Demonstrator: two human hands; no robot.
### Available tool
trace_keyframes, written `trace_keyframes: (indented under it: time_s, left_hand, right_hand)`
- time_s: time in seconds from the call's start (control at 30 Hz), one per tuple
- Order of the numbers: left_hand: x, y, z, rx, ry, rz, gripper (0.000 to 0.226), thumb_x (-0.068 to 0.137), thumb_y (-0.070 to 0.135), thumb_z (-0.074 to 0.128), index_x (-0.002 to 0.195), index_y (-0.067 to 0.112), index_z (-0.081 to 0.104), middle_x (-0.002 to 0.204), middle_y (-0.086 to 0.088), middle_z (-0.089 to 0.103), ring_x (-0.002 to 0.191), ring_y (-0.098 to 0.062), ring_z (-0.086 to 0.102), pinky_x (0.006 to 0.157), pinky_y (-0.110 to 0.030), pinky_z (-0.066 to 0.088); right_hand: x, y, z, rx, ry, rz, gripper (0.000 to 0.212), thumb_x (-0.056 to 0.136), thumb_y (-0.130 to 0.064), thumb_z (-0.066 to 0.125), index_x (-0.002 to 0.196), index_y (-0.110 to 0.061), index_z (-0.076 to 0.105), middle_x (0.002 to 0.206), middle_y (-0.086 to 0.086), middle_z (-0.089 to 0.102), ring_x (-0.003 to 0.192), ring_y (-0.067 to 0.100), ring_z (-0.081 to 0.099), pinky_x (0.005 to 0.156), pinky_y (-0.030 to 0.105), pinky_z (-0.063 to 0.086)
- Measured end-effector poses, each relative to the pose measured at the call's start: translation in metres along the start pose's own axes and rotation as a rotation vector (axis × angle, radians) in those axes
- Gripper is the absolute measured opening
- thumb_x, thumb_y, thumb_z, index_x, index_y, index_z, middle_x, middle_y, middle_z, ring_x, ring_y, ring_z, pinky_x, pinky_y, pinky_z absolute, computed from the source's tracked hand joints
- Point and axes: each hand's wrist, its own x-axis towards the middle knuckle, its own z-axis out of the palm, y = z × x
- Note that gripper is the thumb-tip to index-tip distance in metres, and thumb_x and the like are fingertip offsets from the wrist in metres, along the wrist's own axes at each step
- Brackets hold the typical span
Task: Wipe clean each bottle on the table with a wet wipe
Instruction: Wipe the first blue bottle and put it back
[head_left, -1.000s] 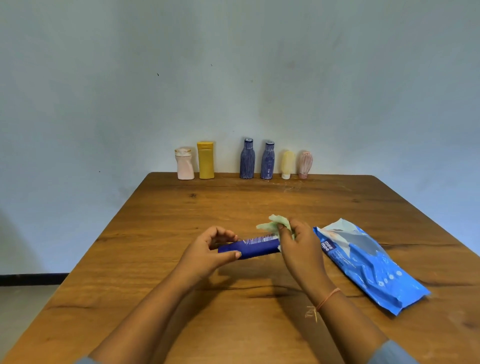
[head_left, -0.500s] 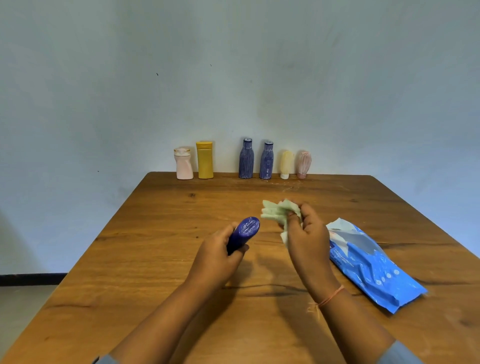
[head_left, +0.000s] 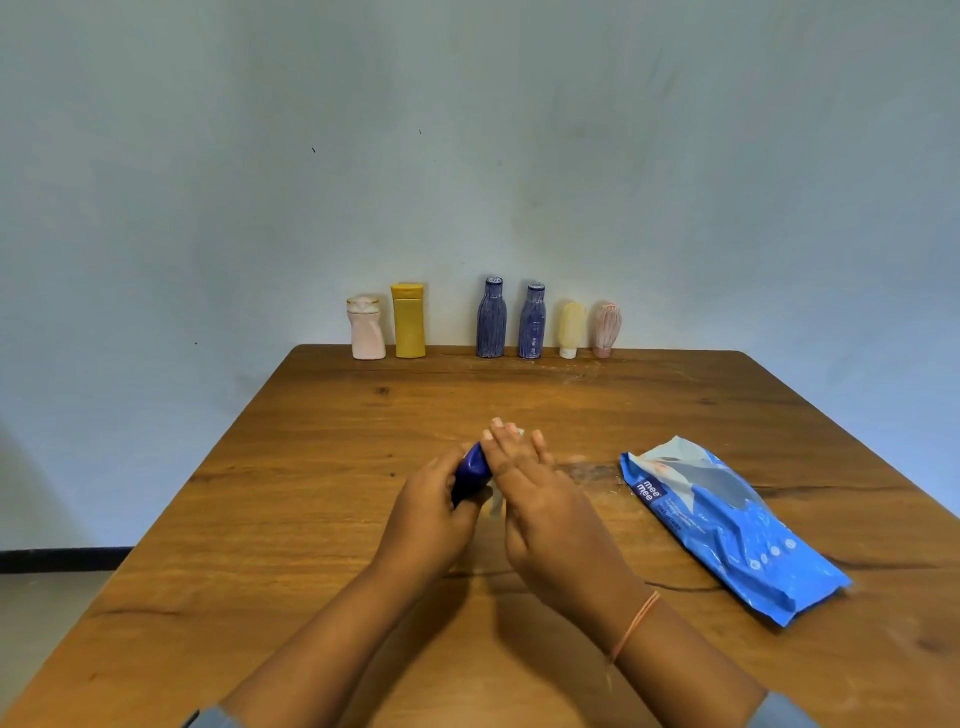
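Over the middle of the wooden table (head_left: 311, 467), my left hand (head_left: 431, 512) grips a dark blue bottle (head_left: 470, 470) that points away from me. My right hand (head_left: 540, 499) lies against the bottle's right side with straight fingers and presses a pale green wet wipe (head_left: 496, 501) onto it. Most of the wipe is hidden under that hand. A blue wet wipe pack (head_left: 727, 525) lies flat to the right of my hands.
Along the far table edge by the wall stand a pink-white bottle (head_left: 368, 330), a yellow bottle (head_left: 409, 322), two blue striped bottles (head_left: 491, 319) (head_left: 532, 323), a cream tube (head_left: 570, 330) and a pink ribbed bottle (head_left: 605, 328).
My left hand turned the blue bottle from lying sideways to pointing away. My right hand, which held the bunched wipe apart, has come down flat against the bottle.
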Motion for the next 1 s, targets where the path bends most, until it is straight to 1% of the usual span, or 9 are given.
trace_keyframes:
  time_s: [0.23,0.4,0.5,0.6,0.7,0.8,0.87,0.93,1.0]
  left_hand:
    - [0.006,0.006,0.002,-0.039,-0.002,-0.054,0.028,0.088,0.008,0.057,0.085,0.036,0.056,0.082,0.022,0.060,0.081,0.009,0.059,0.067,-0.001,0.040]
    - [0.003,0.005,0.003,-0.048,0.008,-0.030,0.040,0.082,-0.001,0.058,0.104,0.031,0.056,0.095,0.006,0.066,0.088,-0.007,0.063,0.076,-0.019,0.049]
    - [0.002,0.006,0.001,-0.082,0.047,-0.059,0.042,0.082,-0.005,0.057,0.097,0.034,0.056,0.092,0.010,0.066,0.086,0.002,0.063,0.073,-0.009,0.046]
    - [0.003,0.007,0.004,-0.011,0.042,-0.085,0.035,0.089,-0.002,0.050,0.077,0.031,0.052,0.065,0.017,0.061,0.070,0.016,0.058,0.066,-0.004,0.039]
    - [0.003,0.013,0.002,0.017,0.050,-0.058,0.029,0.089,0.000,0.052,0.084,0.029,0.055,0.077,0.023,0.058,0.080,0.010,0.057,0.069,-0.002,0.040]
    - [0.002,0.015,-0.003,0.035,0.023,0.009,0.036,0.083,0.000,0.058,0.111,0.023,0.058,0.095,0.006,0.064,0.088,-0.006,0.061,0.079,-0.022,0.050]
    - [0.004,0.012,-0.003,0.013,0.027,-0.024,0.036,0.083,0.001,0.060,0.112,0.022,0.058,0.096,0.000,0.065,0.088,-0.012,0.062,0.079,-0.028,0.051]
    - [0.004,0.013,-0.003,0.014,0.042,-0.022,0.032,0.084,0.000,0.058,0.106,0.023,0.058,0.093,0.003,0.065,0.090,-0.017,0.064,0.077,-0.023,0.050]
    - [0.004,0.014,-0.001,0.051,0.021,-0.013,0.029,0.087,0.001,0.055,0.103,0.024,0.058,0.095,0.010,0.062,0.100,-0.019,0.062,0.072,-0.007,0.042]
  right_hand:
    - [-0.004,-0.019,0.002,0.016,-0.050,-0.142,0.060,0.076,-0.010,0.030,0.131,0.005,0.045,0.136,0.022,0.047,0.130,0.029,0.040,0.113,0.033,0.009]
    - [0.008,-0.003,-0.012,0.113,-0.077,-0.020,0.068,0.078,-0.023,0.017,0.141,-0.001,0.029,0.148,0.013,0.030,0.138,0.015,0.018,0.116,0.026,0.003]
    - [-0.001,-0.009,-0.007,-0.030,-0.042,-0.063,0.058,0.078,-0.013,0.030,0.131,0.005,0.045,0.136,0.022,0.047,0.129,0.030,0.041,0.115,0.033,0.013]
    - [-0.008,-0.022,0.002,-0.074,-0.025,-0.169,0.058,0.074,-0.013,0.035,0.128,0.002,0.050,0.132,0.020,0.051,0.128,0.028,0.042,0.112,0.030,0.002]
    - [0.002,-0.018,-0.005,0.039,-0.053,-0.171,0.060,0.076,-0.014,0.031,0.132,0.004,0.044,0.138,0.020,0.044,0.133,0.026,0.034,0.114,0.028,0.003]
    - [0.009,-0.003,-0.015,0.129,-0.060,-0.073,0.062,0.082,-0.023,0.017,0.141,-0.007,0.021,0.148,0.005,0.022,0.138,0.011,0.014,0.114,0.019,0.000]
    - [0.007,0.000,-0.015,0.065,-0.033,-0.067,0.060,0.083,-0.019,0.020,0.140,-0.004,0.025,0.147,0.010,0.027,0.137,0.015,0.018,0.114,0.028,0.009]
    - [0.001,-0.004,-0.007,0.001,-0.014,-0.094,0.056,0.082,-0.011,0.029,0.136,0.004,0.037,0.141,0.021,0.040,0.133,0.027,0.032,0.113,0.040,0.019]
    - [-0.005,-0.013,-0.001,-0.008,-0.014,-0.156,0.056,0.080,-0.010,0.033,0.133,0.006,0.040,0.138,0.023,0.042,0.132,0.031,0.035,0.114,0.036,0.009]
